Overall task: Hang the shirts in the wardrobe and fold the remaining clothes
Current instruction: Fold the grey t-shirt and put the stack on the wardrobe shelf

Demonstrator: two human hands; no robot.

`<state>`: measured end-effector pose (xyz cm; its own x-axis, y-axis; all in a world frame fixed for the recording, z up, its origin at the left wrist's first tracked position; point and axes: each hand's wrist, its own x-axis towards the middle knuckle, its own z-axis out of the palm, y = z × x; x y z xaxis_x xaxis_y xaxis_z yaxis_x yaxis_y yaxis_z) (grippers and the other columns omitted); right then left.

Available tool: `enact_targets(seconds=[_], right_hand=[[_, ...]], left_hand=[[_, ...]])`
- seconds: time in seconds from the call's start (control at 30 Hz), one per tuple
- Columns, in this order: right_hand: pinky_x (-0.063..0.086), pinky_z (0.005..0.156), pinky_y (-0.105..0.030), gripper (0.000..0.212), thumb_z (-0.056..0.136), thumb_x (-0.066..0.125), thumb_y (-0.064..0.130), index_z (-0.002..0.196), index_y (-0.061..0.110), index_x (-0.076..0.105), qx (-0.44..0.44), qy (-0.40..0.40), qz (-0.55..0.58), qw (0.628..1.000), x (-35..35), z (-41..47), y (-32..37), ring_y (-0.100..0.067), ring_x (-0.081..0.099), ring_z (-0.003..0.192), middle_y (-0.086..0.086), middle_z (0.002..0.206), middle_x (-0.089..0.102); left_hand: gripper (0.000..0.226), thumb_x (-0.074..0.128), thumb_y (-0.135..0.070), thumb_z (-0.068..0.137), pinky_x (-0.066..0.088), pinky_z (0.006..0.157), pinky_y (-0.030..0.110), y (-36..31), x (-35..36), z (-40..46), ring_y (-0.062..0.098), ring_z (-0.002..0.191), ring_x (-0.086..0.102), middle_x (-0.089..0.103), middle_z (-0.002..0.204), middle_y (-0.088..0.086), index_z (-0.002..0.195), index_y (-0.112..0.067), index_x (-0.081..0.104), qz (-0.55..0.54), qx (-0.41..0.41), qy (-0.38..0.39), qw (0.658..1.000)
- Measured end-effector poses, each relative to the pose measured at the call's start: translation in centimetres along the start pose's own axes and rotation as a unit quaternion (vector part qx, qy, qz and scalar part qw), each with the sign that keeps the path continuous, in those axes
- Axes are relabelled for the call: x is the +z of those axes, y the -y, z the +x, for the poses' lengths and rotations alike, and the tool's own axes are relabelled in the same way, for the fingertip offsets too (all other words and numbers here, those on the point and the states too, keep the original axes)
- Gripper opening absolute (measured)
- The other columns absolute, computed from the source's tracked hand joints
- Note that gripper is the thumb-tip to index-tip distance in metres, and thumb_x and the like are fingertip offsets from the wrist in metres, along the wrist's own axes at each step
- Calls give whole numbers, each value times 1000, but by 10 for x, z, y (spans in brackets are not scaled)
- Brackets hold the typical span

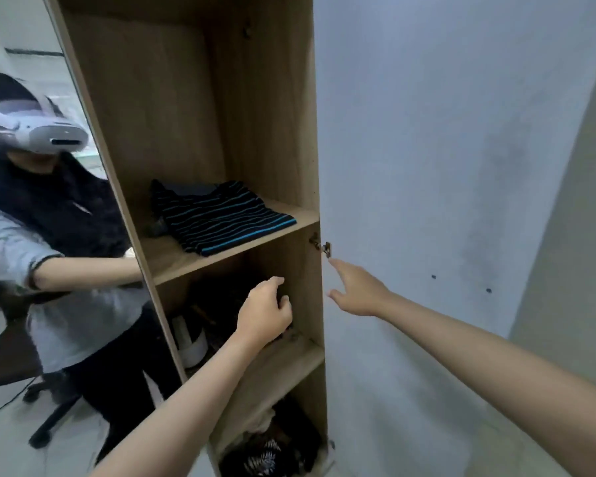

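Note:
A wooden wardrobe stands open in front of me, its white door swung out to the right. A folded dark shirt with blue stripes lies on the upper shelf. My left hand reaches into the dark middle compartment with fingers curled, and whether it grips anything there is hidden in shadow. My right hand is stretched out with straight fingers against the inside of the door, just below the hinge. Crumpled dark and patterned clothes lie in the bottom compartment.
A mirror on the left door reflects a person in a headset sitting on a wheeled office chair. A white object sits in the middle compartment. A grey wall runs along the right.

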<state>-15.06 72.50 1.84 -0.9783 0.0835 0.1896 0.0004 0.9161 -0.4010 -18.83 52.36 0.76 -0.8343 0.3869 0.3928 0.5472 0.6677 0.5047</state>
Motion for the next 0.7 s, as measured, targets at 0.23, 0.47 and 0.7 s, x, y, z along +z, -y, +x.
enact_targets(seconds=[0.23, 0.47, 0.7], right_hand=[[41, 100, -34, 60, 92, 57, 33, 143, 13, 34, 211, -73, 76, 972, 4, -163, 4, -26, 51, 122, -12, 138, 49], [43, 98, -31, 52, 88, 62, 29, 136, 13, 47, 393, -114, 95, 907, 29, -380, 30, -24, 56, 115, -11, 127, 57], [42, 87, -24, 46, 89, 61, 32, 131, 17, 49, 579, -182, 133, 784, 56, -620, 63, -19, 57, 104, -6, 116, 59]], left_hand=[[38, 49, -19, 91, 44, 102, 35, -44, 27, -92, 21, 119, 53, 56, 131, 6, 128, -12, 51, -104, 58, 171, 978], [32, 54, -16, 87, 44, 88, 23, -107, 60, -234, 23, 104, 61, 66, 110, 8, 118, -9, 59, -115, 184, 368, 904], [29, 53, -18, 88, 42, 79, 19, -205, 98, -402, 18, 95, 61, 66, 106, 4, 116, -12, 61, -119, 325, 542, 766]])
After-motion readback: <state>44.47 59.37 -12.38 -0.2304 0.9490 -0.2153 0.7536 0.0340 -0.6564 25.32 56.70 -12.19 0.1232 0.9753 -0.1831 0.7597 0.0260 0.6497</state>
